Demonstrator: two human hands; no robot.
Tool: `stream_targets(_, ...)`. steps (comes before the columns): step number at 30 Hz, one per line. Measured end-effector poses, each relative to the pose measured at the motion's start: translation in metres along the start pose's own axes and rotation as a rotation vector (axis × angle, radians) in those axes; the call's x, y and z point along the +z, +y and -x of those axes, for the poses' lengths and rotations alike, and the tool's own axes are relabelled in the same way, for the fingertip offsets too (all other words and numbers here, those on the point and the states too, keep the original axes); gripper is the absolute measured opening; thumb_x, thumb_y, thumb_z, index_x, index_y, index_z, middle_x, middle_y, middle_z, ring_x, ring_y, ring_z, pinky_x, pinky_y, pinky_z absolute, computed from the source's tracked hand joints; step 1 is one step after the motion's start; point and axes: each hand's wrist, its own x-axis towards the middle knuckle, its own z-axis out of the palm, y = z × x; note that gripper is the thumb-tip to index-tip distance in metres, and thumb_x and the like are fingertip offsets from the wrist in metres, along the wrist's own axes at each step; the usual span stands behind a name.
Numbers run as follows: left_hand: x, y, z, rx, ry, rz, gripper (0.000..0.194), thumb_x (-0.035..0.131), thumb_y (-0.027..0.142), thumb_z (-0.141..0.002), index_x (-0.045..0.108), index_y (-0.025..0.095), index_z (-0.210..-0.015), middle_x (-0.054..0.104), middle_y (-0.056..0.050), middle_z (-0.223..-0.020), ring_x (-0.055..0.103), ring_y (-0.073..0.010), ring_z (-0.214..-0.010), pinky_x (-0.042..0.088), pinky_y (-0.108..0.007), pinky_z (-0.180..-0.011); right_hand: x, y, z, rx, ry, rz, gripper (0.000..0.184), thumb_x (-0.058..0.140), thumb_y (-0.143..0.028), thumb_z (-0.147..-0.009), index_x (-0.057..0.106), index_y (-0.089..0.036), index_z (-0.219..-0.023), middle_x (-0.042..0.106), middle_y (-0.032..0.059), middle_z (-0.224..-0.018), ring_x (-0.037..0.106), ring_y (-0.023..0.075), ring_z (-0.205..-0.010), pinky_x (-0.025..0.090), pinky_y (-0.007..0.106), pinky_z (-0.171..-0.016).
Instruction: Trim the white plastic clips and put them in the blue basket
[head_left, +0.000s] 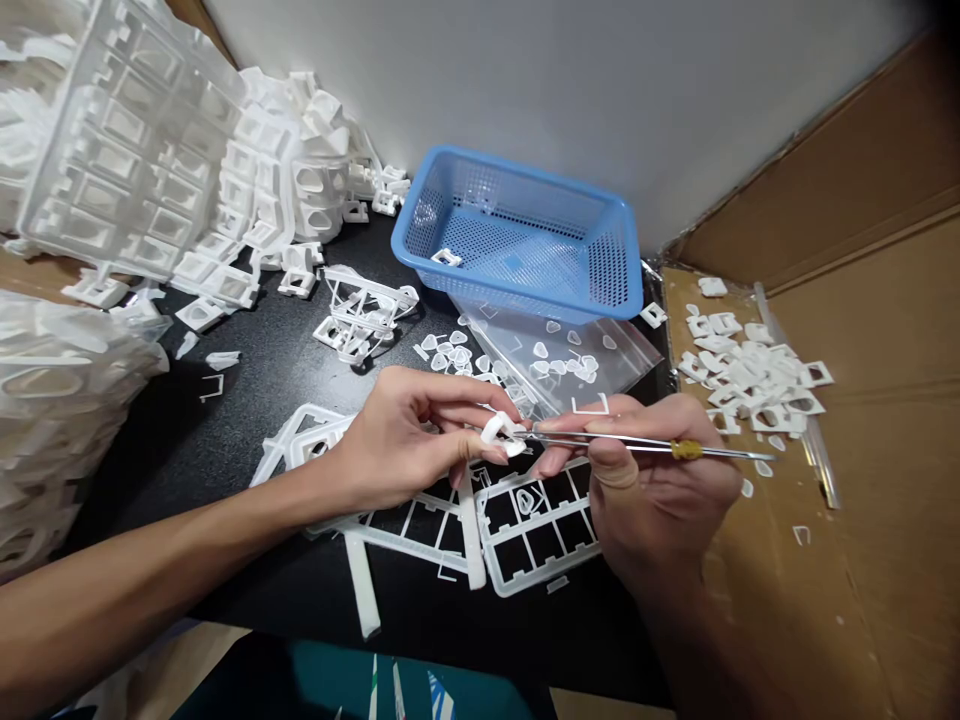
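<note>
My left hand (pixel 424 425) pinches a small white plastic part (pixel 501 430) between thumb and fingertips. Held in my right hand (pixel 652 470) is a pair of metal tweezers (pixel 645 443) with a yellow band, pointing left. The tweezers' tips reach the white part; whether they grip it I cannot tell. A thin white bracket-shaped strip (pixel 590 405) shows at the fingers of my right hand. Beneath both hands lie white grid frames (pixel 525 580), and small clear teardrop-shaped pieces (pixel 454 352) are scattered just beyond them.
A blue perforated basket (pixel 517 290) stands at the back with one white part inside. Stacked white moulded sheets (pixel 135 150) and bagged parts (pixel 67 430) crowd the left. More white parts (pixel 757 375) are piled on cardboard (pixel 885 450) at right. A clear zip bag (pixel 615 345) lies before the basket.
</note>
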Motion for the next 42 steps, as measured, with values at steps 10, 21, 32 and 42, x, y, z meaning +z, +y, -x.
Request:
stream_targets(10,0.0007,-0.0011,0.0007,0.036,0.026,-0.054,0.016,0.084,0.016,-0.08,0.081,0.015,-0.096,0.081,-0.004,-0.076,0.07,-0.0137,-0.049,0.062,-0.019,-0.045,0.0028,-0.0007,0.0003,0.072,0.015,-0.052,0.013,0.07,-0.013,-0.096,0.065,-0.025,-0.093,0.08,0.0035,-0.091,0.075,0.018,-0.059,0.065,0.038,-0.06)
stream_targets(21,0.0026,-0.0017,0.0006,0.065,0.075,-0.086,0.018,0.086,0.012,-0.076,0.081,0.015,-0.093,0.082,-0.005,-0.08,0.076,-0.0167,-0.057,0.063,-0.019,-0.045,0.0047,-0.0007,0.0012,0.038,0.028,-0.003,0.014,0.069,-0.01,-0.095,0.064,-0.023,-0.092,0.08,0.0013,-0.09,0.076,0.0169,-0.063,0.065,0.039,-0.068)
stream_targets(32,-0.0005,-0.0028,0.0005,0.005,-0.002,0.019,0.021,0.089,0.018,-0.077,0.08,0.012,-0.095,0.083,-0.008,-0.083,0.073,-0.0147,-0.051,0.063,-0.019,-0.045,0.0028,-0.0023,-0.0007,0.171,-0.025,-0.223,0.013,0.069,-0.029,-0.099,0.059,-0.025,-0.09,0.077,0.0004,-0.078,0.065,0.0158,-0.048,0.057,0.034,-0.047)
stream_targets(42,0.001,0.0,-0.0005,-0.027,-0.035,0.142,0.017,0.086,0.009,-0.079,0.08,0.011,-0.095,0.079,-0.003,-0.072,0.072,-0.012,-0.051,0.063,-0.015,-0.048,0.002,0.003,0.0028,0.048,0.061,-0.097,0.007,0.072,-0.023,-0.097,0.067,-0.022,-0.092,0.078,0.0016,-0.082,0.07,0.0178,-0.056,0.063,0.041,-0.06)
